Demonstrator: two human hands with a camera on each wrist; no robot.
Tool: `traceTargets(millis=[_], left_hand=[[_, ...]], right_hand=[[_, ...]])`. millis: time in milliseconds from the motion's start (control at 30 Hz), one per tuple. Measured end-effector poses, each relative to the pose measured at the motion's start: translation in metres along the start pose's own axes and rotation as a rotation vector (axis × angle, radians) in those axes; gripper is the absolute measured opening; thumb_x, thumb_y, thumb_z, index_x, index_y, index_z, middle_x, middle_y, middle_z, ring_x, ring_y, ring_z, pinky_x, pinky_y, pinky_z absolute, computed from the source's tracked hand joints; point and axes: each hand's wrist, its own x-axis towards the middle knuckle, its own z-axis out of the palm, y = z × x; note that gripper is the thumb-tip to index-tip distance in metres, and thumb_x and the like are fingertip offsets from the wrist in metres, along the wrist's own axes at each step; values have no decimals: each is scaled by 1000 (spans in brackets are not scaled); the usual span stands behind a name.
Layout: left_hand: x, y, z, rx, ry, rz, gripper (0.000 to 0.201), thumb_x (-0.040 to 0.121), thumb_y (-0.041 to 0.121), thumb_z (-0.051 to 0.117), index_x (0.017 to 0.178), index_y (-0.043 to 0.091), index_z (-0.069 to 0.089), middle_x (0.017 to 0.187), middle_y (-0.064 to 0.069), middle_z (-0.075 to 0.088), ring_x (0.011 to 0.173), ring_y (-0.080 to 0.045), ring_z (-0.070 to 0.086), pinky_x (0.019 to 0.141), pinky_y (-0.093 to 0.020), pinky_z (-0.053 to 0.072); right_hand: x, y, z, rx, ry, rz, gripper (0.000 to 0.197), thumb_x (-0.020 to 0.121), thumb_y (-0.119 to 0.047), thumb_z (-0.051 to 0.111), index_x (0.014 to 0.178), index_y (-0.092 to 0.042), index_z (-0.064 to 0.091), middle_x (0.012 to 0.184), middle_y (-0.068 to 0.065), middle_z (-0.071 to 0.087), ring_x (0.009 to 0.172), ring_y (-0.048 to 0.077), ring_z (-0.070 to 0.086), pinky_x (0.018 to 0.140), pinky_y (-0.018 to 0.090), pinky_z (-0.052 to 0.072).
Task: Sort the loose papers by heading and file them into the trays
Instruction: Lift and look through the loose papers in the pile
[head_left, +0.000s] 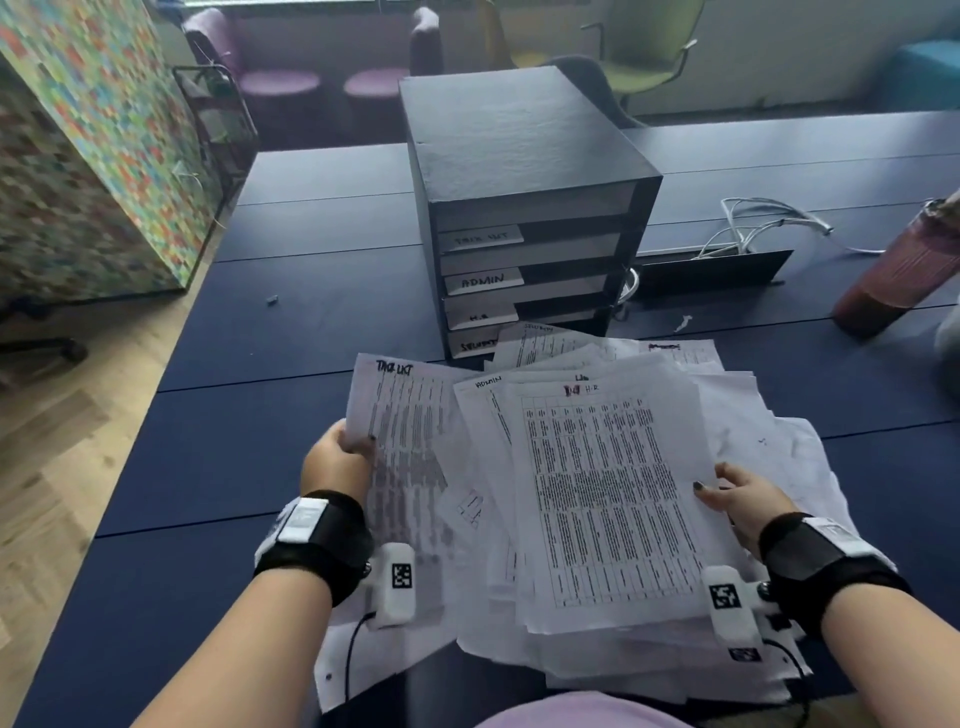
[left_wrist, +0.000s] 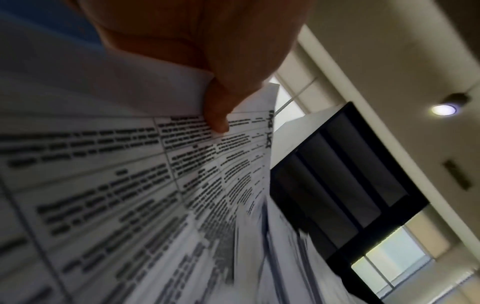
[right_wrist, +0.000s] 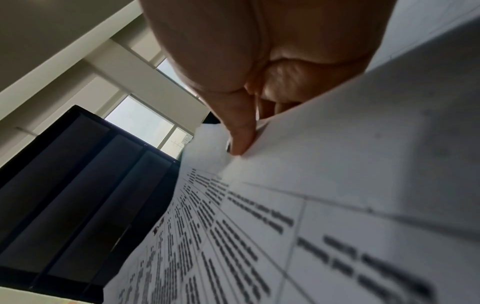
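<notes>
Loose papers (head_left: 597, 493) fanned on the table (head_left: 260, 415) before the trays (head_left: 530, 249): my left hand (head_left: 337, 460) pinches the task-list sheet (head_left: 405, 431), my right hand (head_left: 743, 499) pinches the pile's edge, where I judge overlapped sheets could drag along and misfile.

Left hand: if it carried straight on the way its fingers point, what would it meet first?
Probably the tray unit: the left hand, gripping the TASK LIST sheet, points forward at it, though depth is unclear.

Two hands (head_left: 337, 457), four labelled trays (head_left: 530, 291), one bottle (head_left: 893, 280).
</notes>
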Motion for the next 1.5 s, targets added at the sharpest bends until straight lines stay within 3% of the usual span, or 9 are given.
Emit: traceTargets(millis=[100,267,533,833,967,1133,1233,1400,1500], left_hand=[[1,19,-28,-31,76,127,16,88,11,51,82,23,61,77,-3,63,66,-22,54,57,-28,40],[9,48,-61,-153,310,243,15,91,18,56,103,17,64,89,-1,61,80,-23,55,68,-27,36],[16,87,-79,-313,578,308,38,90,24,56,127,13,55,119,-5,64,107,-20,59,77,-19,40],[1,53,15,-230,64,108,11,88,9,52,95,17,57,73,-3,57,63,-20,50,54,-23,41],[-24,39,70,-82,-157,52,27,85,1,43,105,14,57,88,-6,59,81,-24,56,68,-25,39],[-50,35,103,-79,-405,34,17,95,11,49,111,16,51,99,-2,60,90,-22,56,80,-29,45],[-34,28,94,-93,-366,11,22,94,24,56,113,13,58,96,-2,63,80,-19,56,72,-26,43],[17,-11,41,467,-77,-17,29,85,37,65,110,22,65,115,-6,63,109,-27,55,91,-34,44],[26,-26,20,636,-88,-2,35,81,48,66,109,29,61,119,0,56,119,-26,45,98,-38,35]], right_hand=[[9,6,-9,10,36,-3,14,89,5,54,93,-8,56,61,11,66,42,14,61,41,24,51],[14,13,-26,71,65,16,14,87,1,57,87,-12,57,57,4,68,46,18,62,60,38,55],[2,-9,-43,374,37,13,14,93,-1,46,86,-12,52,59,6,70,50,17,67,45,34,56],[-5,-36,-38,467,-57,-54,14,93,-1,44,91,-11,53,67,7,72,57,17,69,51,37,58],[-6,-35,-29,462,-109,-35,19,75,-7,59,93,-11,55,72,11,72,61,21,70,55,41,59],[-6,-23,-19,392,-117,17,12,91,2,48,89,-8,52,68,13,71,56,23,69,51,37,58],[-6,-15,-15,295,-90,38,12,90,5,48,93,-5,54,62,12,70,50,23,67,47,34,57],[-1,2,-7,131,-11,43,23,90,4,53,113,6,55,63,7,65,42,9,61,41,18,50],[-12,-3,-1,141,-20,33,32,91,1,54,121,13,50,82,9,64,66,16,66,46,18,48]])
